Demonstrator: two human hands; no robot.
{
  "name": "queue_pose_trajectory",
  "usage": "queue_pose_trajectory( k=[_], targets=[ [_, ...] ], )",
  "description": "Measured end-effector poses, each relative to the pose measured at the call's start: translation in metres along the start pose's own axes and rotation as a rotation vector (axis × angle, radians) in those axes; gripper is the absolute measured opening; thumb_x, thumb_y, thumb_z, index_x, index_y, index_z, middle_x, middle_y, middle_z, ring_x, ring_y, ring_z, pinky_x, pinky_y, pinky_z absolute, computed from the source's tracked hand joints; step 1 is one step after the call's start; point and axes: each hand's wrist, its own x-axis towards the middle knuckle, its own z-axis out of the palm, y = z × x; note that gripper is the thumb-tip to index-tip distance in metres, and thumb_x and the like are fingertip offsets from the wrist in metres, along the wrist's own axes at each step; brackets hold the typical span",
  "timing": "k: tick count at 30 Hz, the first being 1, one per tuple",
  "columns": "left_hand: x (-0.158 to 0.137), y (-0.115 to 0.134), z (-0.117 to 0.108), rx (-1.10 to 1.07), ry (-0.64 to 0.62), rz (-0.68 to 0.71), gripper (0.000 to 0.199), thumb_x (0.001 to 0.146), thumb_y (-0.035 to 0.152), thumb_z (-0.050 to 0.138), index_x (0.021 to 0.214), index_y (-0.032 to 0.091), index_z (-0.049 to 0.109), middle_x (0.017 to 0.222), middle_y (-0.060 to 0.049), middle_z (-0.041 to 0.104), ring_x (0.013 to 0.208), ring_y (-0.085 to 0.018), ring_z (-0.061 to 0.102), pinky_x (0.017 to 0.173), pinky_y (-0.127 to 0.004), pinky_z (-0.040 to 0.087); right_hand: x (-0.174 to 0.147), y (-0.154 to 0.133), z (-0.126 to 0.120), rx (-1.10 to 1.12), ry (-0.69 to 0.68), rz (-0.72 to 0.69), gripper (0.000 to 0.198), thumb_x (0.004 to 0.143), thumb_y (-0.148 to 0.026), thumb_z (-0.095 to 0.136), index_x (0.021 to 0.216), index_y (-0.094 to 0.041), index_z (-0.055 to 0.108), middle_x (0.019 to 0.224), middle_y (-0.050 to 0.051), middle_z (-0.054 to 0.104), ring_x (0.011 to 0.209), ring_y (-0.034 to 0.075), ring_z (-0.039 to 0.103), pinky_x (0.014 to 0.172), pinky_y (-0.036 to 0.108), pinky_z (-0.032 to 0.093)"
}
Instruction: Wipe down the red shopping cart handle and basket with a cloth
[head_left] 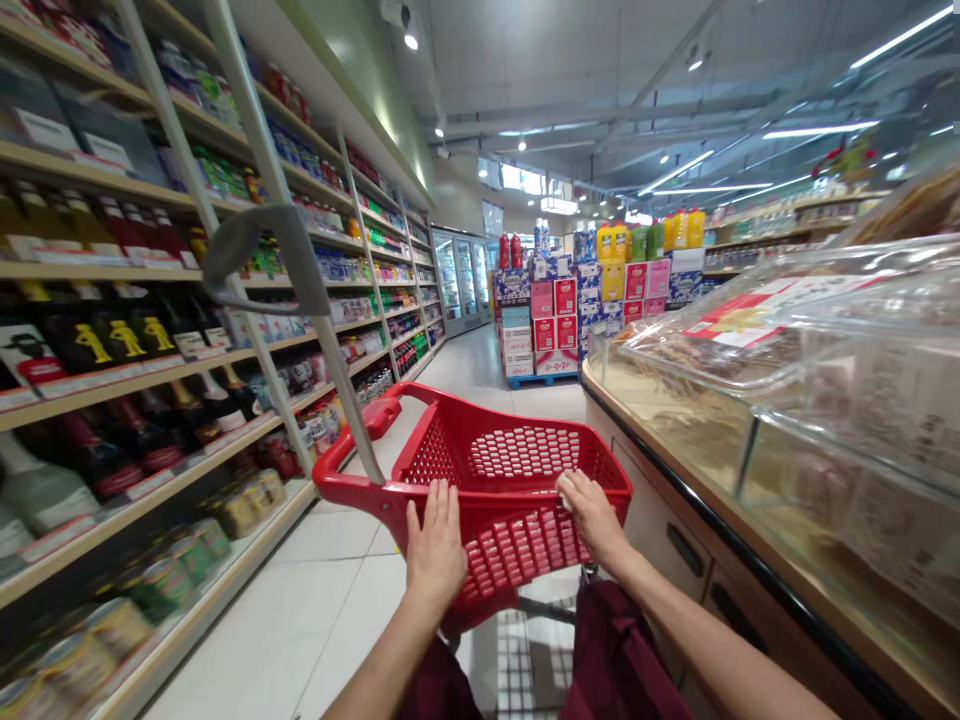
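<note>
A red plastic shopping cart (487, 505) with perforated sides stands right in front of me, and its basket shows no goods inside. My left hand (436, 545) lies on the near rim with the fingers stretched out and close together. Farther right along the same rim, my right hand (592, 515) is curled over the edge. A small whitish bit shows by its fingers, too little to name. From the cart's left side a grey metal pole (341, 385) rises at a slant, topped by a dark grey handle loop (296, 265).
Shelves of bottles and cans (172, 365) line the left side. Close on the right runs a counter with a black edge (675, 480), bearing clear plastic food packs (750, 320). Ahead stand stacked drink cartons (555, 310) on a blue pallet, with glass-door fridges (461, 275) beyond.
</note>
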Motion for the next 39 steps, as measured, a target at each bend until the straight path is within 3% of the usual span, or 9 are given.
queue_pose_trajectory(
  k=[6, 8, 13, 15, 18, 20, 26, 32, 39],
  targets=[
    [-0.001, 0.001, 0.003, -0.005, 0.016, 0.006, 0.068, 0.069, 0.022, 0.040, 0.132, 0.007, 0.023, 0.141, -0.011, 0.018, 0.132, -0.024, 0.009, 0.105, -0.050, 0.010, -0.011, 0.043, -0.015, -0.138, 0.017, 0.389, 0.047, 0.073, -0.003, 0.030, 0.113, -0.013, 0.053, 0.125, 0.016, 0.046, 0.119, 0.028, 0.036, 0.090, 0.050, 0.034],
    [-0.001, 0.003, 0.003, -0.009, 0.019, -0.002, 0.068, 0.069, 0.022, 0.040, 0.132, 0.006, 0.023, 0.142, -0.012, 0.017, 0.132, -0.024, 0.009, 0.105, -0.050, 0.010, -0.010, 0.034, -0.010, -0.116, 0.039, 0.338, 0.047, 0.074, -0.003, 0.030, 0.114, -0.013, 0.053, 0.125, 0.016, 0.047, 0.119, 0.026, 0.036, 0.091, 0.046, 0.035],
    [-0.001, 0.001, 0.005, -0.001, 0.021, 0.021, 0.069, 0.069, 0.023, 0.041, 0.133, 0.007, 0.021, 0.142, -0.010, 0.016, 0.132, -0.024, 0.007, 0.105, -0.050, 0.008, -0.001, -0.011, 0.003, -0.008, -0.017, 0.001, 0.050, 0.075, -0.003, 0.031, 0.119, -0.020, 0.049, 0.130, 0.008, 0.043, 0.124, 0.020, 0.030, 0.097, 0.042, 0.030],
    [-0.001, -0.001, 0.005, 0.002, 0.015, 0.022, 0.069, 0.069, 0.023, 0.041, 0.133, 0.008, 0.021, 0.142, -0.010, 0.016, 0.132, -0.023, 0.007, 0.105, -0.050, 0.008, -0.002, -0.003, -0.004, -0.028, -0.050, 0.039, 0.049, 0.076, -0.004, 0.030, 0.118, -0.021, 0.049, 0.130, 0.008, 0.043, 0.124, 0.021, 0.031, 0.097, 0.044, 0.029],
    [-0.001, 0.000, 0.004, 0.000, 0.014, 0.013, 0.068, 0.069, 0.022, 0.041, 0.133, 0.008, 0.021, 0.142, -0.010, 0.017, 0.132, -0.024, 0.007, 0.105, -0.050, 0.010, -0.007, 0.026, -0.017, -0.125, -0.055, 0.304, 0.047, 0.076, -0.004, 0.030, 0.114, -0.019, 0.052, 0.128, 0.012, 0.045, 0.121, 0.025, 0.035, 0.093, 0.048, 0.031],
    [-0.001, 0.002, 0.003, -0.002, 0.017, 0.006, 0.068, 0.069, 0.022, 0.041, 0.132, 0.007, 0.022, 0.141, -0.011, 0.019, 0.132, -0.024, 0.007, 0.105, -0.050, 0.010, -0.008, 0.033, -0.018, -0.149, -0.046, 0.374, 0.047, 0.075, -0.004, 0.030, 0.114, -0.016, 0.053, 0.127, 0.013, 0.045, 0.120, 0.025, 0.036, 0.092, 0.047, 0.033],
    [-0.001, 0.000, 0.003, -0.002, 0.016, 0.012, 0.068, 0.069, 0.023, 0.042, 0.132, 0.008, 0.022, 0.142, -0.010, 0.018, 0.132, -0.024, 0.007, 0.105, -0.050, 0.010, -0.004, 0.008, -0.008, -0.038, -0.066, 0.083, 0.055, 0.072, 0.000, 0.030, 0.119, -0.020, 0.049, 0.131, 0.008, 0.042, 0.124, 0.020, 0.031, 0.097, 0.040, 0.031],
    [-0.002, 0.003, 0.005, -0.014, 0.028, -0.003, 0.068, 0.068, 0.021, 0.041, 0.132, 0.006, 0.022, 0.142, -0.012, 0.016, 0.132, -0.024, 0.009, 0.105, -0.050, 0.010, -0.005, 0.023, -0.022, -0.170, -0.047, 0.403, 0.049, 0.072, -0.002, 0.031, 0.114, -0.015, 0.052, 0.127, 0.014, 0.045, 0.119, 0.026, 0.037, 0.091, 0.044, 0.035],
    [-0.003, 0.001, 0.008, -0.004, 0.035, 0.015, 0.069, 0.068, 0.024, 0.041, 0.132, 0.008, 0.021, 0.142, -0.010, 0.015, 0.132, -0.023, 0.007, 0.105, -0.050, 0.010, 0.004, -0.027, -0.006, -0.040, -0.101, 0.070, 0.059, 0.069, 0.003, 0.031, 0.119, -0.022, 0.048, 0.132, 0.006, 0.041, 0.125, 0.019, 0.029, 0.098, 0.040, 0.029]
  ],
)
